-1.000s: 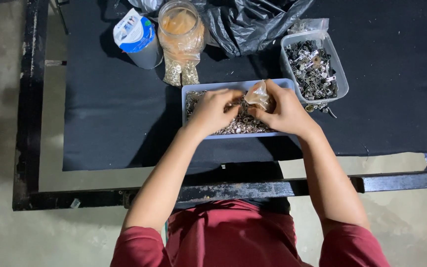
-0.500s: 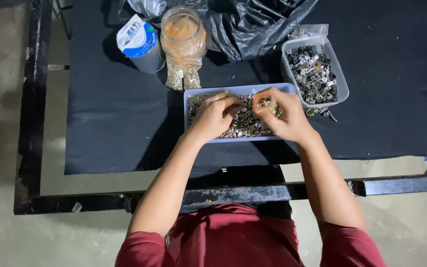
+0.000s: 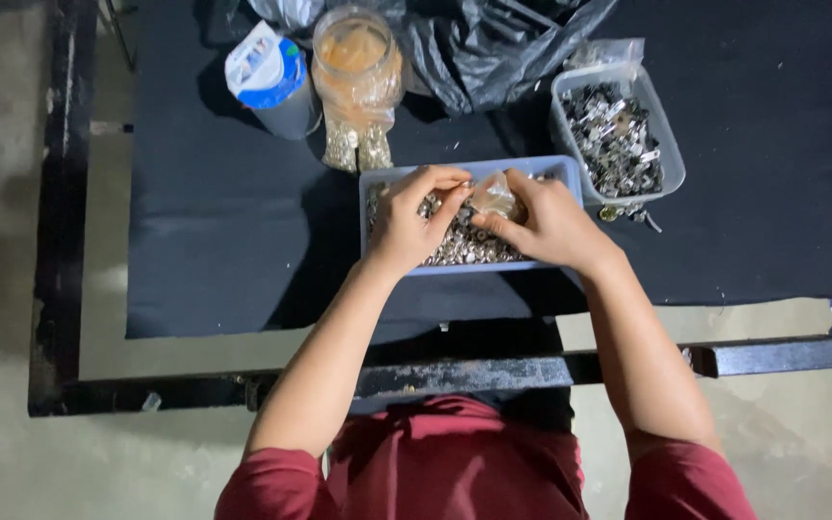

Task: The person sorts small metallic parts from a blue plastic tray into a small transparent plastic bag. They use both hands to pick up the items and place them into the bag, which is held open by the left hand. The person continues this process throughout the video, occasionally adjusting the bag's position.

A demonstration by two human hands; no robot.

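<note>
On the counter (image 3: 243,241), draped in black cloth, at far left: one tipped grey container with a blue-and-white lid (image 3: 267,79). Just beside it, one clear jar (image 3: 356,67), orange-tinted, with two small packets of metal bits (image 3: 358,149) lying at its foot. Behind, one crumpled black plastic bag (image 3: 493,43). Nearer the body, one shallow blue tray (image 3: 560,171), heaped with small silvery metal parts (image 3: 464,246). Left hand (image 3: 411,221) over the tray's left half, fingers curled and pressed together, tips pinching the edge of a small clear plastic bag (image 3: 493,193). Right hand (image 3: 551,226) over the tray's right half, likewise curled, thumb and fingers gripping the same bag from the other side. Bag held just above the heap, between the two hands. At right, one clear plastic tub (image 3: 671,164) of darker metal pieces, touching the tray's far corner. Two hands, two trays of parts, one bag held.
</note>
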